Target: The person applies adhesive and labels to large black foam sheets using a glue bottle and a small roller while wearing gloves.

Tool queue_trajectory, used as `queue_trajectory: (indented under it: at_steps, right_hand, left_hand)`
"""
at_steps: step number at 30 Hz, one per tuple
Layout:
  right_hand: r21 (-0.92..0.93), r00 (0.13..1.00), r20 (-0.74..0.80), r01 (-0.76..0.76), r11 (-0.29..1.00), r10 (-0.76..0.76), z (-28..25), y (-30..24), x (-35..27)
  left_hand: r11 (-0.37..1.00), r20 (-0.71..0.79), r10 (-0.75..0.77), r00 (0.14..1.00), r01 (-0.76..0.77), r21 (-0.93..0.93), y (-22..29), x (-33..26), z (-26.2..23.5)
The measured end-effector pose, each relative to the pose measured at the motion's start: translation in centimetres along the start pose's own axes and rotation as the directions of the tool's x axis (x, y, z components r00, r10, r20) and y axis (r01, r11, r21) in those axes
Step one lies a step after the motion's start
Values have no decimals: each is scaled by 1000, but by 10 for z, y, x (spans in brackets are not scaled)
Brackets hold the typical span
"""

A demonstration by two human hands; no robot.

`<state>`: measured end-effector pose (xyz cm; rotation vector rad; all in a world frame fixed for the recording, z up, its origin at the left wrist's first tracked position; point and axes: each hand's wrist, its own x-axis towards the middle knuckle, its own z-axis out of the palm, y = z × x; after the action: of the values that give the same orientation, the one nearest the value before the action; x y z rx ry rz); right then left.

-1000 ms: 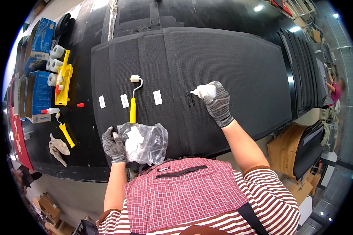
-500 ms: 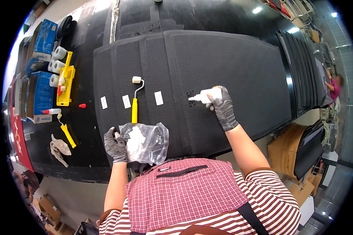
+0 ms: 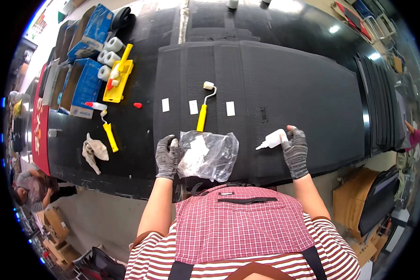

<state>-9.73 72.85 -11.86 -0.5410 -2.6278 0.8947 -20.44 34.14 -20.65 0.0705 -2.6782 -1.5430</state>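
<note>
Now right hand (image 3: 295, 151) fingers grip one glue bottle (image 3: 273, 139); left hand (image 3: 166, 156) pinches one bag (image 3: 207, 155)

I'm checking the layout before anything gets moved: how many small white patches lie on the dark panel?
3, in a row on the dark panel: left patch, middle patch just left of the roller's yellow handle, right patch. The plastic bag may hide more.

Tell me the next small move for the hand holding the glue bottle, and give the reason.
Probably swing the right hand left, bringing the white glue bottle toward the clear plastic bag. The bottle's nozzle already points that way, and the left hand grips the bag's edge on the dark panel.
</note>
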Motion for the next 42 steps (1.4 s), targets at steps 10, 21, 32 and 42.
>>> queue_trajectory:
  at_steps: [10,21,32,42]
  right_hand:
    - [85,418,899,-458,885,130,92,-133,-17]
    - [-399,805,573,438,806,-154,176,-105,-36]
    - [-10,778,628,-22,1000,23,160,-91,-14]
    - [99,483,867,-412,906,125,125,-86,-3]
  left_hand:
    - [972,156,-131,979,96,216,21,-15,-2]
    - [967,282,-69,957,-5,255,18,-25,-16]
    - [974,202,-11,979,-34,222,19,-16,-7]
    - [982,216,-107,970,69,176,1,-16,2]
